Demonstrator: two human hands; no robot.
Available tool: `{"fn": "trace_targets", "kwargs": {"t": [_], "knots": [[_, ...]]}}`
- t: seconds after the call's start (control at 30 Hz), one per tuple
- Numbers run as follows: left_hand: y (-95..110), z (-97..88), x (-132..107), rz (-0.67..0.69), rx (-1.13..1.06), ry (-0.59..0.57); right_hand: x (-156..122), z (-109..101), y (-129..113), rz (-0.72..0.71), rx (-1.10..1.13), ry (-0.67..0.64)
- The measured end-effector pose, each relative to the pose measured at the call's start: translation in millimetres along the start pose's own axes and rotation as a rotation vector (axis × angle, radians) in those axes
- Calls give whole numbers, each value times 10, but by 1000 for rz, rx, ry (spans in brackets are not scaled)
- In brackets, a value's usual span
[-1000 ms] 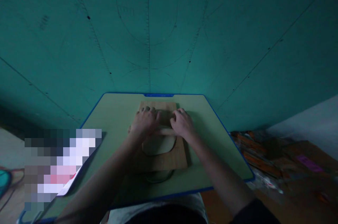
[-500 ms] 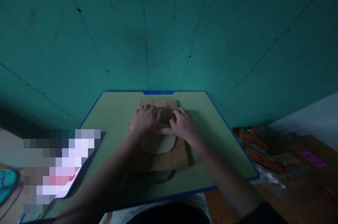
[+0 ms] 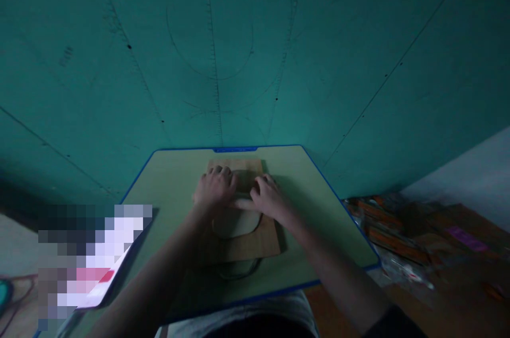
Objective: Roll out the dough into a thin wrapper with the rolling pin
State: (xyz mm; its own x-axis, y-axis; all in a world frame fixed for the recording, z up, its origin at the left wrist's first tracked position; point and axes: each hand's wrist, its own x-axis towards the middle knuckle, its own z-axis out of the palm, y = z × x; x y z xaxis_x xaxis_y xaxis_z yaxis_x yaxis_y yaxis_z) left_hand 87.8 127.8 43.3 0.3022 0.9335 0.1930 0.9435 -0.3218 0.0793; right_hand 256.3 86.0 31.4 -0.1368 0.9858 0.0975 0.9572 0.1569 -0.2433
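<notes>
A wooden rolling pin (image 3: 244,203) lies crosswise over a flat, pale, rounded piece of dough (image 3: 236,225). Over its left part is my left hand (image 3: 215,188), closed on the pin with the fingers bent forward. My right hand (image 3: 268,195) has its fingers curled around the right part of the pin. Both hands hide most of the pin; only its middle and a bit of the left tip show. Under the dough is a wooden cutting board (image 3: 247,250), its cord or handle loop (image 3: 241,274) towards me.
The board rests on a pale table (image 3: 171,184) with a blue rim, against a green wall (image 3: 342,35) with drawn lines. A partly pixelated screen device (image 3: 115,253) stands at the left. Cardboard and plastic-wrapped things (image 3: 402,237) lie on the floor at right.
My head view has tilted, so the table sits a little lower and further left. Both hands stay on the rolling pin, which has hardly moved relative to the board.
</notes>
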Motion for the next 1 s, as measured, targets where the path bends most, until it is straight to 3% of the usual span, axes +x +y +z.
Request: {"fn": "trace_targets", "kwargs": {"t": [0.13,0.27,0.47,0.67,0.77,0.87,1.0], "knots": [[-2,-21,-143,-42,-8,-29,-295,60,-44,-181,18,50],[9,-30,-5,37,-25,-98,-321,94,-19,-76,110,28],[41,71,346,148,-86,-21,-215,90,83,-90,205,176],[141,94,561,112,-103,26,-164,23,161,-80,264,253],[117,80,437,85,-96,49,-341,57,68,-90,300,262],[16,77,168,52,-90,80,-627,63,-132,-203,327,236],[-150,84,-103,103,-122,88,-889,-62,-383,-386,405,74]]}}
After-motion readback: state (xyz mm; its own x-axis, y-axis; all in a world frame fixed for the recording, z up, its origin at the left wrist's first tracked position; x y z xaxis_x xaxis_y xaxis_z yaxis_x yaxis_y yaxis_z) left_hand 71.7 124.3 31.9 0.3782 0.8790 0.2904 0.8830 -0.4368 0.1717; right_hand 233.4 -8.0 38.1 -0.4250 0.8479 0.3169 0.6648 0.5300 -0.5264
